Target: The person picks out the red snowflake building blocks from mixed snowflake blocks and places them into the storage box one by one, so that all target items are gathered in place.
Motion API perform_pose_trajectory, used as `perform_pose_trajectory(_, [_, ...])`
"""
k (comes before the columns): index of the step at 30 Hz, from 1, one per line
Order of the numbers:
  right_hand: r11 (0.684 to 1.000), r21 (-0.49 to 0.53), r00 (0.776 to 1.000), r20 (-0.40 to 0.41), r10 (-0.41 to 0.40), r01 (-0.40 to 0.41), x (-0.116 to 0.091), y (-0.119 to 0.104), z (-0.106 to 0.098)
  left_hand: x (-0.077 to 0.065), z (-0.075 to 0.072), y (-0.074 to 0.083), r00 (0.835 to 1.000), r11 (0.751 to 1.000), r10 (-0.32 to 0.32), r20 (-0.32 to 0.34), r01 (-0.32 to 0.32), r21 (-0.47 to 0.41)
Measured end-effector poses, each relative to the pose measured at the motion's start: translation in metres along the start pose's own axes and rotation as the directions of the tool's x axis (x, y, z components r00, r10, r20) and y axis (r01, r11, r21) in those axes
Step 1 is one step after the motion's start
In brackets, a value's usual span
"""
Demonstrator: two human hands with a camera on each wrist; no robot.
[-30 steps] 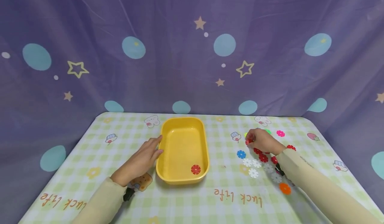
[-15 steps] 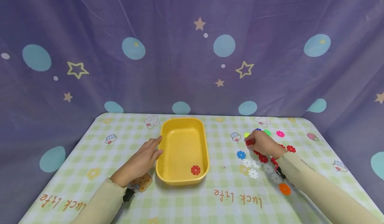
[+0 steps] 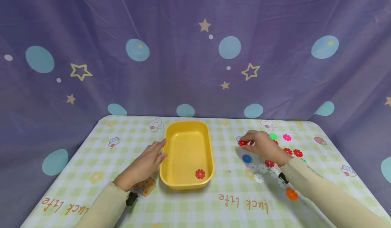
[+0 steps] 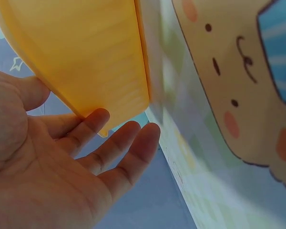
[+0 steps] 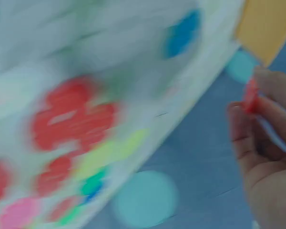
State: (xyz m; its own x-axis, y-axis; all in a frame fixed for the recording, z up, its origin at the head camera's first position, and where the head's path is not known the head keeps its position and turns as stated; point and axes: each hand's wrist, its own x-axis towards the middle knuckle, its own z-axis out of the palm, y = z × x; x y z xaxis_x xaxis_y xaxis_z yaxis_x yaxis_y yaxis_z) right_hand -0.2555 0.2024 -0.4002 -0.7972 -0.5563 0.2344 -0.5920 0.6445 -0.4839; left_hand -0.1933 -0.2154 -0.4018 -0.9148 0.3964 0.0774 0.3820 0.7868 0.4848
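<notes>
My right hand (image 3: 264,146) pinches a red snowflake disc (image 3: 242,143) between thumb and fingertips, held above the tablecloth; the right wrist view shows the disc (image 5: 251,95) edge-on. My left hand (image 3: 143,165) rests at the left rim of a yellow plastic tray (image 3: 210,146). In the left wrist view its fingers (image 4: 138,148) are spread and relaxed, some outside the tray wall, with the thumb touching the rim. One red snowflake disc (image 3: 200,174) lies inside the tray near its front right corner.
Several loose discs surround the right forearm: a blue disc (image 3: 246,158), a white disc (image 3: 259,178), an orange disc (image 3: 291,194), a pink disc (image 3: 286,137) and a green disc (image 3: 273,136). The forearm hides some. A patterned curtain (image 3: 183,51) stands behind the table.
My right hand has moved left from the pile, carrying the red snowflake disc toward the tray. My left hand has stayed at the tray's rim.
</notes>
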Motion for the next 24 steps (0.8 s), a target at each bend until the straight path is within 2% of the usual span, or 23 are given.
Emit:
perform_pose_trajectory(2, [0.991,0.031,0.991,-0.036,-0.129,0.130,0.008,-0.020,0.001,0.000,0.000,0.000,1.000,1.000,-0.001,0.000,0.001,-0.001])
perform_pose_trajectory(5, [0.953,0.035,0.952,-0.049,-0.301,0.302,0.022,-0.050,0.007,0.000,0.000,0.000,1.000,1.000,0.000,-0.002,0.000,0.002])
perform_pose_trajectory(7, [0.927,0.030,0.928,-0.023,-0.373,0.373,0.031,-0.069,0.014,0.000,0.000,0.000,1.000,1.000,0.007,-0.003,-0.007,0.002])
perform_pose_trajectory(9, [0.912,0.022,0.912,0.027,-0.409,0.409,0.039,-0.084,0.024,0.000,0.001,0.000,1.000,1.000,0.015,-0.006,-0.015,-0.001])
perform_pose_trajectory(11, [0.912,0.012,0.908,0.090,-0.410,0.410,0.048,-0.094,0.035,0.000,0.001,-0.001,1.000,1.000,0.018,-0.008,-0.018,-0.006])
perform_pose_trajectory(13, [0.924,-0.003,0.912,0.162,-0.377,0.383,0.057,-0.102,0.047,-0.001,0.001,-0.001,1.000,1.000,0.026,-0.011,-0.026,-0.010])
perform_pose_trajectory(17, [0.955,-0.099,0.927,0.286,-0.241,0.278,0.069,-0.112,0.069,0.000,0.002,-0.001,1.000,1.000,0.023,-0.007,-0.023,-0.011])
perform_pose_trajectory(20, [0.954,-0.209,0.935,0.324,-0.142,0.217,0.075,-0.118,0.080,0.000,0.002,0.000,1.000,1.000,0.022,0.000,-0.021,-0.011])
perform_pose_trajectory(24, [0.937,-0.297,0.942,0.326,-0.084,0.187,0.077,-0.127,0.087,-0.001,0.001,0.000,1.000,1.000,0.018,-0.001,-0.018,-0.006])
